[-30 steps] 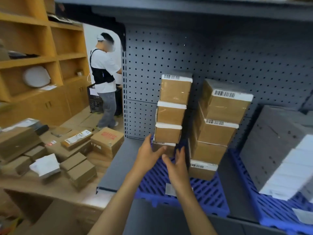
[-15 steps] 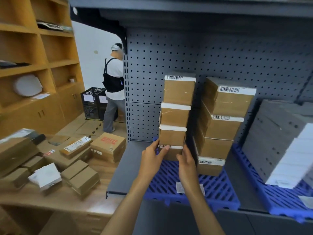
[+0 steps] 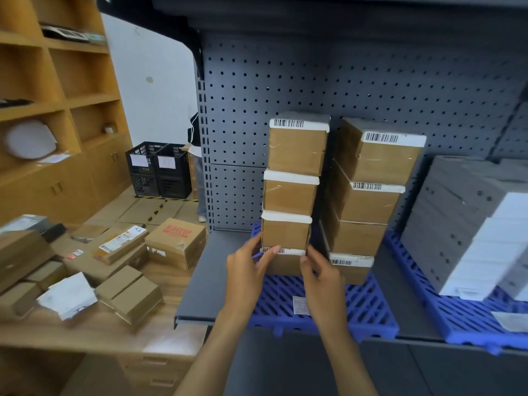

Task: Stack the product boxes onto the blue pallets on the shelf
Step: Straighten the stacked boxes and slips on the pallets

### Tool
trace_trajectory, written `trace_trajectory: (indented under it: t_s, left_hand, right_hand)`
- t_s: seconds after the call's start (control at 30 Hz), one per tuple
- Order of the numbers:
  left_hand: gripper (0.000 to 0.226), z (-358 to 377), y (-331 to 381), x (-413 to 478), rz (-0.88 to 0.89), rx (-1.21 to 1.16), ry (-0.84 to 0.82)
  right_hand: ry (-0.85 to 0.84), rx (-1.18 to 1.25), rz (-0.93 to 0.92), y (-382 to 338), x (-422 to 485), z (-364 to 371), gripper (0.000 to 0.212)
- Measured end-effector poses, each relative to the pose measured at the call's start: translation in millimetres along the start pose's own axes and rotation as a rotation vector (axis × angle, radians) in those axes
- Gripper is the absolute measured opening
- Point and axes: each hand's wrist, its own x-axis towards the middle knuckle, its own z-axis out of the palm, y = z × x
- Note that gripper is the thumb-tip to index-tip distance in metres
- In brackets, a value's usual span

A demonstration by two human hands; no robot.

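Observation:
A tall stack of brown product boxes [image 3: 291,192] with white barcode labels stands on a blue pallet [image 3: 354,312] on the grey shelf. My left hand [image 3: 247,270] grips the left side of the bottom box [image 3: 285,262], thumb on its front label. My right hand [image 3: 321,274] holds that box's right front corner. A second, wider stack of brown boxes [image 3: 368,195] stands right beside it on the same pallet.
Grey and white flat boxes [image 3: 468,224] lean on a second blue pallet [image 3: 468,324] at right. A wooden table [image 3: 94,330] at left holds several loose cardboard boxes [image 3: 175,242]. Black crates [image 3: 160,168] and a person's leg [image 3: 201,192] lie behind.
Both hands closed in on the bottom box of the left stack, from reaching toward it to holding its sides. The view shifted right; the person behind moved mostly out of sight.

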Motion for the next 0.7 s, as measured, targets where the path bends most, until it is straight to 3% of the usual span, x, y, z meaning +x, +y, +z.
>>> trace_trajectory:
  t_s: [0.23,0.5,0.7]
  left_hand:
    - [0.051,1,-1,3,-0.001,0.039,0.024]
    - [0.044,1,-5,3,0.010,0.095,0.045]
    - [0.052,2,-6,1,0.015,0.159,0.057]
  right_hand:
    - [0.130,-0.219,-0.108,2,13,-3,0.029]
    - [0.169,-0.197,-0.117,3,13,-2,0.025]
    - [0.174,-0.214,-0.136,6,13,-3,0.023]
